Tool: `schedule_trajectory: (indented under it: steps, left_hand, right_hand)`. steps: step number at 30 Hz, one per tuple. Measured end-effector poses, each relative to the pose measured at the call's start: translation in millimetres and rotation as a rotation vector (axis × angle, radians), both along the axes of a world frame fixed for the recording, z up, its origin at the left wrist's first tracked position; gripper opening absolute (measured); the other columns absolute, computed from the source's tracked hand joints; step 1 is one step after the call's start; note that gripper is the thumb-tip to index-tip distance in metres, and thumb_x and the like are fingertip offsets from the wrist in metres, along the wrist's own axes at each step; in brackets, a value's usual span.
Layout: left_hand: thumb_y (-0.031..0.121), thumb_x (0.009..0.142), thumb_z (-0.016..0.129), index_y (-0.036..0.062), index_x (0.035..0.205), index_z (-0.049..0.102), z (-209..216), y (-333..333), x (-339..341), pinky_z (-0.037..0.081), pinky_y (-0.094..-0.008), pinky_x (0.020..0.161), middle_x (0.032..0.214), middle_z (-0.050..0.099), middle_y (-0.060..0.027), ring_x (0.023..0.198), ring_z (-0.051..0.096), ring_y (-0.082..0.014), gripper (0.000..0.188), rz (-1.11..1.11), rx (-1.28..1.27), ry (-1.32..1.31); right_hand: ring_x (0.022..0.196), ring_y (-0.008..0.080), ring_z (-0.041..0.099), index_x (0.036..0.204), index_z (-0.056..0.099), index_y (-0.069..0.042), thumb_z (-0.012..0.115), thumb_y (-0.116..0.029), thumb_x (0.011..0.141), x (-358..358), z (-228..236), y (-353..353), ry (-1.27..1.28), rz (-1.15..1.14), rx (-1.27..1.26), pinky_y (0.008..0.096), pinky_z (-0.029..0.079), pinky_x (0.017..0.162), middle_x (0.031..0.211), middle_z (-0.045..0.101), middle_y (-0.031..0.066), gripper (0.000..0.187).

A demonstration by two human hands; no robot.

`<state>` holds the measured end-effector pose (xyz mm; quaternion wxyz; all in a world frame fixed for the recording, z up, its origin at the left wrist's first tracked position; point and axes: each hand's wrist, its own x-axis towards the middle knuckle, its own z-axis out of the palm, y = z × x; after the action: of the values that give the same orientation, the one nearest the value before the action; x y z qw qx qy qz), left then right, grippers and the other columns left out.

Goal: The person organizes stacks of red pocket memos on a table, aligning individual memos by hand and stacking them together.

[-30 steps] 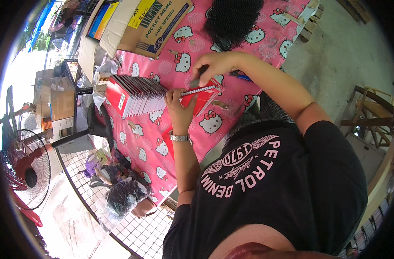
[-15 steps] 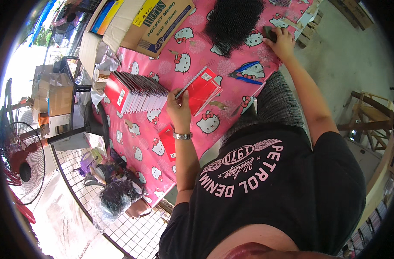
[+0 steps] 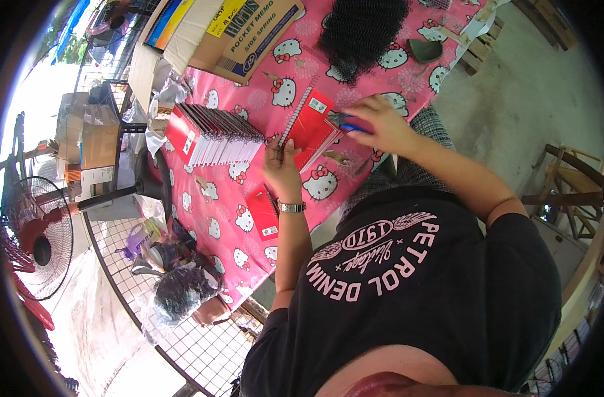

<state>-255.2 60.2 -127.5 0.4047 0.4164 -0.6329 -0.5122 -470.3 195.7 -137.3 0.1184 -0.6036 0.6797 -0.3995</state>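
A red notepad [image 3: 314, 118] with a pale spiral coil [image 3: 297, 111] along its left edge lies on the pink table. The coil's end sticks out past the far corner. My left hand [image 3: 282, 162] pinches the near end of the spine between thumb and fingers. Closed round blue-handled pliers [image 3: 358, 126] is my right hand [image 3: 384, 127], just right of the notepad, the jaws pointing at its edge. Left of my left hand stands a row of red spiral notepads [image 3: 209, 137]. Another red notepad [image 3: 263, 213] lies partly beside my left wrist.
Black spiral coils [image 3: 361, 40] are heaped at the table's far side, with a dark green shallow piece [image 3: 425, 50] near the right edge. An open cardboard box [image 3: 249, 40] stands far left. A fan [image 3: 40, 245] and bagged items [image 3: 186, 294] are further left.
My right hand has left the dark green piece and come nearer, picking up the blue-handled pliers from the table. My left hand stays at the notepad's spine, which now lies against the cover.
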Motion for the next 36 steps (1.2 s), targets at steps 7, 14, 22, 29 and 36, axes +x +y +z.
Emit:
schedule_trajectory:
  steps: [7, 14, 22, 29, 36]
  left_hand:
    - [-0.006, 0.090, 0.058, -0.0069, 0.112, 0.060, -6, 7, -4, 0.054, -0.0272, 0.075, 0.095, 0.067, -0.0099, 0.083, 0.066, -0.0144, 0.022, 0.046, -0.038, 0.070]
    - [-0.013, 0.088, 0.055, -0.0095, 0.112, 0.059, -7, 18, 2, 0.055, -0.0275, 0.080, 0.102, 0.066, -0.0130, 0.088, 0.065, -0.0161, 0.025, 0.091, -0.186, -0.051]
    - [0.001, 0.091, 0.060, -0.0068, 0.108, 0.057, 15, 44, 121, 0.059, -0.0296, 0.067, 0.094, 0.064, -0.0120, 0.080, 0.065, -0.0181, 0.019, 0.431, -0.080, 0.126]
    - [0.012, 0.085, 0.068, 0.0007, 0.099, 0.063, -44, 52, 225, 0.052, -0.0360, 0.069, 0.089, 0.064, -0.0128, 0.078, 0.063, -0.0220, 0.019, 0.685, -0.083, -0.835]
    - [0.007, 0.077, 0.068, 0.0018, 0.098, 0.065, -17, 18, 128, 0.044, -0.0422, 0.088, 0.106, 0.062, -0.0154, 0.100, 0.055, -0.0328, 0.022, 0.402, -0.643, -0.839]
  right_hand:
    - [0.114, 0.0306, 0.047, 0.123, 0.061, -0.013, 0.073, -0.033, 0.076, 58, 37, -35, 0.169, 0.106, -0.078, 0.0473, 0.037, 0.096, 0.117, 0.056, 0.0056, 0.053]
    - [0.101, 0.0299, 0.057, 0.118, 0.062, -0.007, 0.067, -0.033, 0.086, 62, 47, -37, -0.604, 0.313, 0.407, 0.0408, 0.046, 0.089, 0.106, 0.060, 0.0125, 0.042]
    - [0.103, 0.0344, 0.056, 0.107, 0.063, -0.006, 0.067, -0.033, 0.080, -6, 6, 5, 0.119, -0.115, 0.165, 0.0449, 0.045, 0.090, 0.106, 0.059, 0.0152, 0.039]
    - [0.100, 0.0297, 0.059, 0.099, 0.064, -0.006, 0.063, -0.022, 0.081, -48, -18, -85, 0.300, -0.205, 0.077, 0.0395, 0.051, 0.081, 0.101, 0.062, 0.0121, 0.024]
    - [0.097, 0.0302, 0.062, 0.103, 0.063, -0.004, 0.066, -0.022, 0.080, -62, -49, -173, 0.613, -0.235, 0.105, 0.0393, 0.051, 0.080, 0.098, 0.068, 0.0128, 0.028]
